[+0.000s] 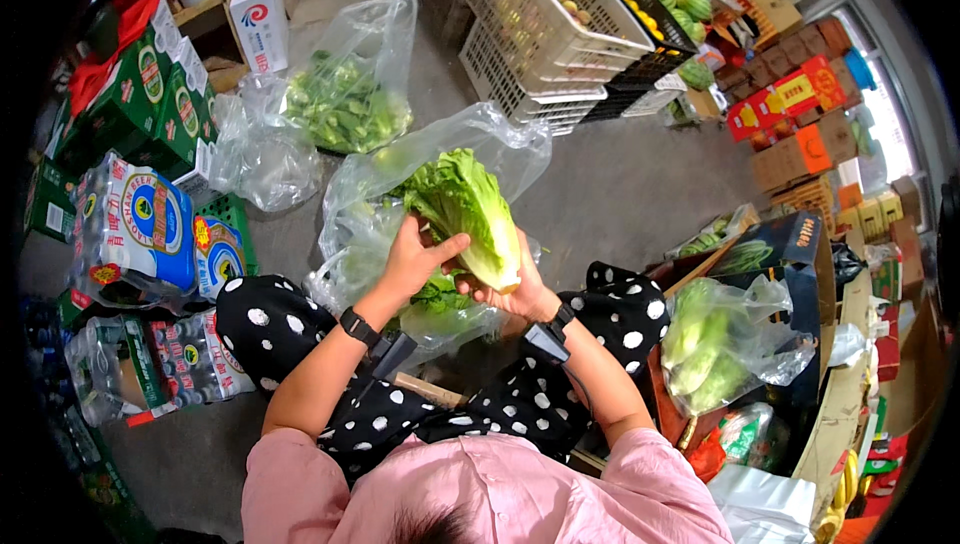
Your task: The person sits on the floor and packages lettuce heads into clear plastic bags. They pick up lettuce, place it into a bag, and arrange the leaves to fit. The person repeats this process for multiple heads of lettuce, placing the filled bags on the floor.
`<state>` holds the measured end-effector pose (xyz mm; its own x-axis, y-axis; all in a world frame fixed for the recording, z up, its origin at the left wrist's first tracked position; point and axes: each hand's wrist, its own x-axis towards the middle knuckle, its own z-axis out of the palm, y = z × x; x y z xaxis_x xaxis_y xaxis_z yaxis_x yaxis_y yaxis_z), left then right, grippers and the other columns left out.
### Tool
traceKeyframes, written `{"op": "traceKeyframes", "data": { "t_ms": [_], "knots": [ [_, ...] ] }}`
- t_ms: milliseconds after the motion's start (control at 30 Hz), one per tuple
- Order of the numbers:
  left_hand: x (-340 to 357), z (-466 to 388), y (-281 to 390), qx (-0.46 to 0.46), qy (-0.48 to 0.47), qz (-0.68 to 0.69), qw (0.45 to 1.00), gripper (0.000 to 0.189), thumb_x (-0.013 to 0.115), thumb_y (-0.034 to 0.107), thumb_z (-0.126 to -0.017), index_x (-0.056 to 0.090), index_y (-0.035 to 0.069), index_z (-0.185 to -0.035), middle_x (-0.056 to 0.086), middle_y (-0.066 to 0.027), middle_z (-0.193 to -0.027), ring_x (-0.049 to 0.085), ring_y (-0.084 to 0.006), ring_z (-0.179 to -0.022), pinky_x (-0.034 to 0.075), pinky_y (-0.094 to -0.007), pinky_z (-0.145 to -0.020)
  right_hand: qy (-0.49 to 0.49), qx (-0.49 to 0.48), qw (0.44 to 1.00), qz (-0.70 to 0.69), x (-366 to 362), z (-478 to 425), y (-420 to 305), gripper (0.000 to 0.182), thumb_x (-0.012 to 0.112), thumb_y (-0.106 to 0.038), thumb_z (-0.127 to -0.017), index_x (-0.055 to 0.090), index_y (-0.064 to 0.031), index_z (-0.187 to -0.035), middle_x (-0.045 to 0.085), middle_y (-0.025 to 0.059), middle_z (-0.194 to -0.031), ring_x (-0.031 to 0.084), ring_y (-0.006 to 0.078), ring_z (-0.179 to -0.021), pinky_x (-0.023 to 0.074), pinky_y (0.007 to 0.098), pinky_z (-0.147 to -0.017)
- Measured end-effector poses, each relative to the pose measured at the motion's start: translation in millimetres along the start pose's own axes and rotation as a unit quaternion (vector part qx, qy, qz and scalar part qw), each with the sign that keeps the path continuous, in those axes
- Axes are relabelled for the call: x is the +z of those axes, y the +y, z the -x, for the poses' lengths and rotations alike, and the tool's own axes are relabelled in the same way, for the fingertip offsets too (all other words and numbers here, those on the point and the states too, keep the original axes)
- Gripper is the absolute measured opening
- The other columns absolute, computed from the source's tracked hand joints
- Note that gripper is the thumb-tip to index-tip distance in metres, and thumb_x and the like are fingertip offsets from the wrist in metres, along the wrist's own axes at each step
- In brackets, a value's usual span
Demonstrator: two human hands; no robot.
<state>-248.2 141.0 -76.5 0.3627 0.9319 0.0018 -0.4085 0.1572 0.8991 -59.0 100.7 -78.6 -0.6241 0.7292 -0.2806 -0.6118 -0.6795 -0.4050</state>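
A head of green leafy lettuce is held between my two hands, its pale cut base tilted down to the right. My left hand grips its left side, the thumb lying across the leaves. My right hand holds it around the base from the right and below. Beneath the lettuce a large open clear plastic bag lies between my knees, with more green leaves in it. Another clear bag of leafy greens stands on the floor further ahead.
Stacked plastic crates of fruit stand ahead. Shrink-wrapped beer packs and green cartons line the left. At the right, a clear bag of lettuce rests beside a dark cardboard box. A crumpled clear bag lies ahead on the left.
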Motion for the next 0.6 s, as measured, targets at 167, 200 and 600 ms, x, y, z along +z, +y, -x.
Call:
{"op": "traceKeyframes", "data": {
  "t_ms": [167,200,600],
  "knots": [
    [-17,-7,-1,0.146,0.041,-0.312,0.938,0.081,0.088,0.031,-0.072,0.043,-0.002,-0.13,0.055,-0.0125,-0.11,0.06,-0.0231,-0.097,0.053,-0.032,-0.077,0.141,-0.102,0.978,0.113,-10,-6,12,0.071,0.031,-0.064,-0.1,0.037,-0.0115,-0.148,0.048,0.0121,-0.144,0.056,0.0296,-0.123,0.051,0.0509,-0.098],
    [-15,-5,7,0.127,0.031,-0.344,0.93,0.082,0.088,0.031,-0.071,0.043,-0.002,-0.13,0.053,-0.0129,-0.11,0.059,-0.0236,-0.096,0.053,-0.0327,-0.079,0.128,-0.13,0.98,0.08,-9,-8,14,0.074,0.031,-0.066,-0.098,0.035,-0.012,-0.148,0.047,0.0116,-0.146,0.053,0.0293,-0.127,0.0485,0.0512,-0.101],
    [-9,-8,15,0.267,0.114,-0.301,0.908,0.043,0.08,0.009,-0.076,0.067,0.001,-0.116,0.057,-0.0109,-0.121,0.054,-0.0242,-0.114,0.043,-0.0353,-0.098,0.058,-0.141,0.986,0.069,-16,-3,26,0.079,0.054,-0.062,-0.092,0.034,-0.0116,-0.149,0.043,0.0097,-0.149,0.047,0.0258,-0.133,0.0412,0.0452,-0.11]
  ]
}}
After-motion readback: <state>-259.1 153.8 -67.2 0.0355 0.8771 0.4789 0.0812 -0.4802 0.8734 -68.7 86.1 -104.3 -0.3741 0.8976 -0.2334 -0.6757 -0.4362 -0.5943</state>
